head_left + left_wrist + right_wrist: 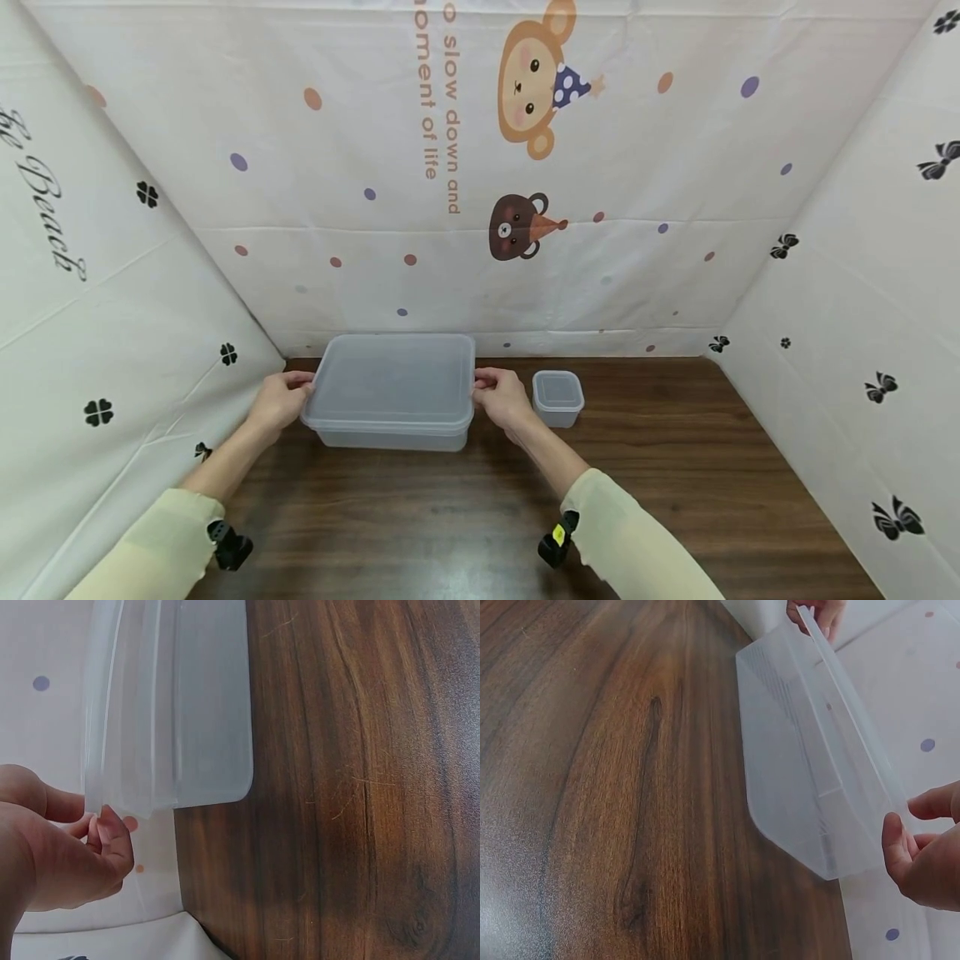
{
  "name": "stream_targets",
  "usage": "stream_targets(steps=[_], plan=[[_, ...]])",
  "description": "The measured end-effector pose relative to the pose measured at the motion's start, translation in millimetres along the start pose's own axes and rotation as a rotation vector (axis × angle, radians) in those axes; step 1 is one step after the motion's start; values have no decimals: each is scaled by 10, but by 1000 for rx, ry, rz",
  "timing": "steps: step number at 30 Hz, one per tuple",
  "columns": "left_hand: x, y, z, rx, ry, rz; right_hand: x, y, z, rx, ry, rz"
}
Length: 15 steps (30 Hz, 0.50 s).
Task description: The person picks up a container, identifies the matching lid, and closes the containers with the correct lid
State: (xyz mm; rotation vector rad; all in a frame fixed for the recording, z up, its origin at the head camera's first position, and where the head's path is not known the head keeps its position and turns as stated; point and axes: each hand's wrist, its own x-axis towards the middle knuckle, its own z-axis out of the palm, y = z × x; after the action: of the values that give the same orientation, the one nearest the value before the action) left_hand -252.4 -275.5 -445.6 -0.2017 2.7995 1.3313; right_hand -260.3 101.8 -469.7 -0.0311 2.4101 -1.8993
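Sleeved forearms lead to the left hand (279,402) and right hand (501,397), each grip pinching the lid rim of the large container (392,392), at 12 o'clock on the tabletop (637,483). Step, as judged: lifting the lid; next calls for even upward pull. Counts: one large container, one small container (558,398) at its 3 o'clock.

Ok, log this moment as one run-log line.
left hand: grips lid edge | right hand: grips lid edge | large container: on table | small container: beside
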Motion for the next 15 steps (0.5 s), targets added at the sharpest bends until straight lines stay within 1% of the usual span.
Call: stream_targets(steps=[7, 11, 15], plan=[[6, -25, 24, 22, 14, 26, 23, 18, 10, 27, -3, 7], [19, -52, 41, 28, 1, 26, 28, 41, 12, 27, -16, 17], [43, -72, 54, 31, -4, 11, 26, 62, 16, 30, -24, 25]])
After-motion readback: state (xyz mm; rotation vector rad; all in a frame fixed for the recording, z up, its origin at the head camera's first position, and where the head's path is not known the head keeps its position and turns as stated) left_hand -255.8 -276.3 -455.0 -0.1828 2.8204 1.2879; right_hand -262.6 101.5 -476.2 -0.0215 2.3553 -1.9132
